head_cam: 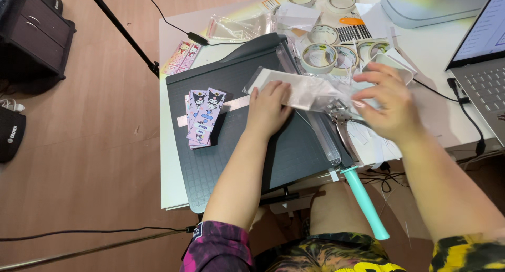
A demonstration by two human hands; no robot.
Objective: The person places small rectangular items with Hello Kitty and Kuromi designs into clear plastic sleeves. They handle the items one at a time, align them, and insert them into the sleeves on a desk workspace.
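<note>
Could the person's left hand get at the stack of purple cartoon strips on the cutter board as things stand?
Probably yes. The left hand rests on the clear sleeve, and the purple strips lie just to its left on the cutter board, with only bare board between them.

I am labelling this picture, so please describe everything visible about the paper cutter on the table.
The paper cutter is a dark grey, flat board with a fine printed grid, plastic by its look. It lies on the white table, its near edge overhanging. Along its right side runs a clear guard rail, and the blade arm ends in a teal handle pointing toward the person. A small stack of purple cartoon bookmarks lies on it. The left hand rests on the board, pressing a clear plastic sleeve.
</note>
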